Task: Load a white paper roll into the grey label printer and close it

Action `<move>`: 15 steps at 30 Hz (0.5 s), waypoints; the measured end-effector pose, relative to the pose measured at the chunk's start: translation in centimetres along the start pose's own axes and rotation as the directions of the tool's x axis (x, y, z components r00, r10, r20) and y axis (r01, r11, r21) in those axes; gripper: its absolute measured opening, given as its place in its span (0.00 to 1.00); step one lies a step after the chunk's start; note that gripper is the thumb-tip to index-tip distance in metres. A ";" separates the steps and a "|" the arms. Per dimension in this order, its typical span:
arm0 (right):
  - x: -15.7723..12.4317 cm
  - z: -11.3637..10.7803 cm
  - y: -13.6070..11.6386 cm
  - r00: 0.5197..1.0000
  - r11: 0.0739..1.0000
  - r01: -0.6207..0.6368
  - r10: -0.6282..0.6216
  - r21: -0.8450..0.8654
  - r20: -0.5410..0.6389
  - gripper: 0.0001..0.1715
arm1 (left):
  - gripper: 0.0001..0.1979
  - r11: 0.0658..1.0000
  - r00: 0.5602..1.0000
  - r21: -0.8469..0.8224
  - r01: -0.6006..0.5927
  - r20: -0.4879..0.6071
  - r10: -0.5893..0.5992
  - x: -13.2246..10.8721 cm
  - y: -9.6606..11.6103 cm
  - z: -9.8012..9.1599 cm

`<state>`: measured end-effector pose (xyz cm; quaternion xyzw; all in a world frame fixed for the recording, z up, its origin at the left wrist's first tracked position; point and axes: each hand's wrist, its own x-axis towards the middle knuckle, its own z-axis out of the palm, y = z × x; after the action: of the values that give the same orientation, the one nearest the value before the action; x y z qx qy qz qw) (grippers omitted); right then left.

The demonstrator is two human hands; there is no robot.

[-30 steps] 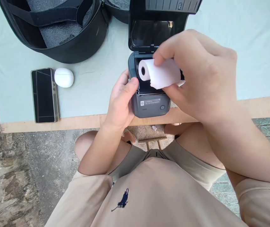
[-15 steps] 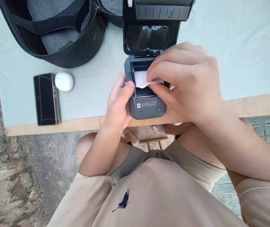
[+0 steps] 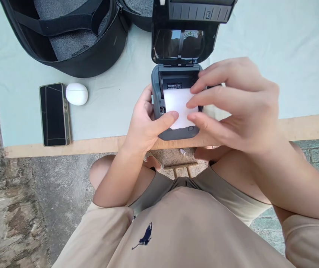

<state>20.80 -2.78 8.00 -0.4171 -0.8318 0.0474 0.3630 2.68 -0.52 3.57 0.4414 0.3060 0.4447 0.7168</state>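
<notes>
A dark grey label printer (image 3: pixel 176 134) stands at the table's front edge with its black lid (image 3: pixel 183 41) raised. White paper (image 3: pixel 177 104) lies across the printer's opening and over its front part. My left hand (image 3: pixel 148 123) grips the printer's left side, its thumb pressing on the paper's left part. At the right, my right hand (image 3: pixel 232 100) has its fingers apart, the fingertips at the paper's right edge; it does not grip the paper. A small printed label shows inside the printer, behind the paper.
An open black case (image 3: pixel 92 59) with grey foam and a strap stands at the back left. A phone (image 3: pixel 54 115) and a white earbud case (image 3: pixel 76 94) lie side by side at the left. The table's wooden front edge (image 3: pixel 100 145) runs below them.
The paper now extends forward over the printer's front, covering the front label. My left thumb has moved onto it. My right hand has let go of the paper, opened and shifted right.
</notes>
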 end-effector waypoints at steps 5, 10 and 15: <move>-0.1 -0.3 0.3 0.992 0.989 -0.089 0.099 -0.118 0.084 0.10 | 0.24 0.999 0.999 0.027 -0.016 0.045 0.015 0.2 -0.1 -0.2; -0.4 -0.5 0.4 0.988 0.994 -0.063 0.076 -0.092 0.136 0.15 | 0.21 0.998 1.000 0.061 0.026 -0.010 -0.025 0.1 0.0 0.0; 0.3 -1.1 0.6 0.965 0.971 -0.237 0.237 0.011 -0.112 0.27 | 0.24 0.996 0.999 0.091 -0.008 0.042 0.005 0.2 0.0 -0.2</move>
<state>21.84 -2.38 8.78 -0.5160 -0.7543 0.0659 0.4005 2.58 -0.23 3.44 0.4841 0.3094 0.4231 0.7007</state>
